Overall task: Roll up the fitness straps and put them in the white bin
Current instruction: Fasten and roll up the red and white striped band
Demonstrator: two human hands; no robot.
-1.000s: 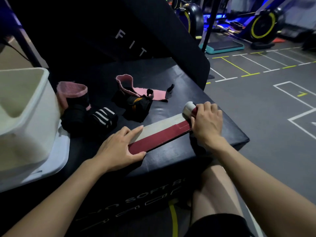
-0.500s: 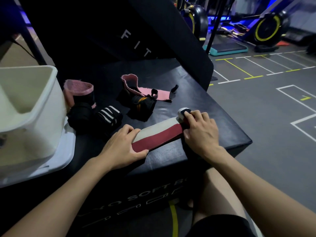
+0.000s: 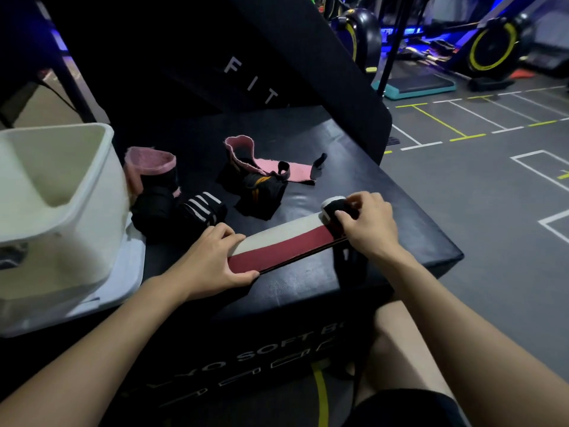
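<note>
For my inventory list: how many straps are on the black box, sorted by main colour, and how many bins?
Red and white strap, partly rolled, under both hands: 1
Pink straps: 2
Black rolled straps: 3
White bin: 1
Total: 7 things, 6 straps and 1 bin.

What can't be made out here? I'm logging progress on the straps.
- White bin, head view: its floor is cut off by the rim, so contents are unknown.
- Red and white strap: near end covered by the left hand.
- Roll: partly hidden behind the right hand.
</note>
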